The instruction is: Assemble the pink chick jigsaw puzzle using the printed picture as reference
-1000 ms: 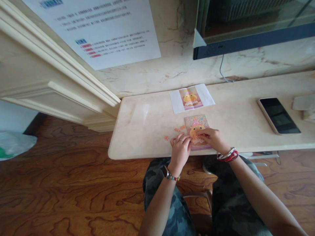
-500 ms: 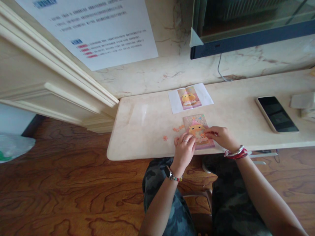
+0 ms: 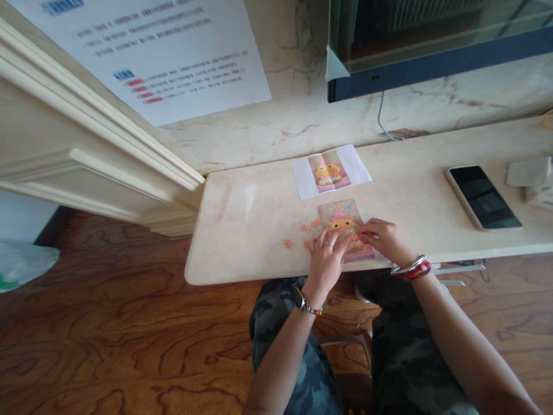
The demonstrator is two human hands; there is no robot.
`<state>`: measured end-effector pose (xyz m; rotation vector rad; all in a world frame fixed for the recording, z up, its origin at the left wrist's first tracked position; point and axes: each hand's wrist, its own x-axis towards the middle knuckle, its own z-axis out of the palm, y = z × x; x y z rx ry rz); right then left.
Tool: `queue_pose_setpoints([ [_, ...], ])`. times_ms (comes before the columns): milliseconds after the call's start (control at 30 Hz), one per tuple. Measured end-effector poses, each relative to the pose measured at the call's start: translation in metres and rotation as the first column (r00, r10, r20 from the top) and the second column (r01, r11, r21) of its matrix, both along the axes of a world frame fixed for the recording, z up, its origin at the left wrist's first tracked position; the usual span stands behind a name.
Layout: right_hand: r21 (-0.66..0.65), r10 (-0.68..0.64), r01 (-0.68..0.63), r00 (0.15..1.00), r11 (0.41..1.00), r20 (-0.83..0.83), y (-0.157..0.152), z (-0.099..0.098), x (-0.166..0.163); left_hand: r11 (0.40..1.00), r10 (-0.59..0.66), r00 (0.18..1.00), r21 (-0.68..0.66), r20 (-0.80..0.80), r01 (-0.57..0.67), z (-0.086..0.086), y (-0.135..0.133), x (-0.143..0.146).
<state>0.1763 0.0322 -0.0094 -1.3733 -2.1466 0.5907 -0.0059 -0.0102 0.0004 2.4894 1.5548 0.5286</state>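
A small pink jigsaw puzzle (image 3: pixel 341 214) with a yellow duck picture lies near the front edge of the marble table (image 3: pixel 259 219). My left hand (image 3: pixel 327 259) rests on its lower left part, fingers stretched and pressing down. My right hand (image 3: pixel 384 239) lies on its right side with the fingertips pinched together on the puzzle; what they hold, if anything, is too small to make out. A few loose orange puzzle pieces (image 3: pixel 307 227) lie just left of the puzzle, and one more piece (image 3: pixel 287 243) further left.
A printed reference sheet (image 3: pixel 330 171) with the same duck lies behind the puzzle. A dark phone (image 3: pixel 481 197) lies at the right, with a pale object (image 3: pixel 529 173) beyond it. A monitor (image 3: pixel 432 52) and a text poster (image 3: pixel 164 57) stand against the wall. Wooden floor lies below.
My left hand has slid up and right onto the puzzle with its fingers stretched out. My right hand has drawn back slightly to the right edge.
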Motion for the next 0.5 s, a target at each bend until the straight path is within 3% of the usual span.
queue_pose_setpoints([
  [200,0.022,-0.010,0.009,0.998,1.000,0.056,-0.002,0.001,-0.003,1.000,0.006,0.999,-0.020,-0.032,-0.007,-0.002,-0.001,0.003],
  [367,0.148,0.006,-0.052,0.956,0.988,0.294,-0.017,0.003,-0.006,0.999,0.021,0.996,-0.022,-0.085,-0.023,0.003,-0.005,0.006],
  [500,0.178,0.004,-0.098,0.885,0.979,0.465,-0.036,0.004,-0.002,1.000,0.007,0.988,-0.019,-0.156,-0.010,0.006,-0.009,0.009],
])
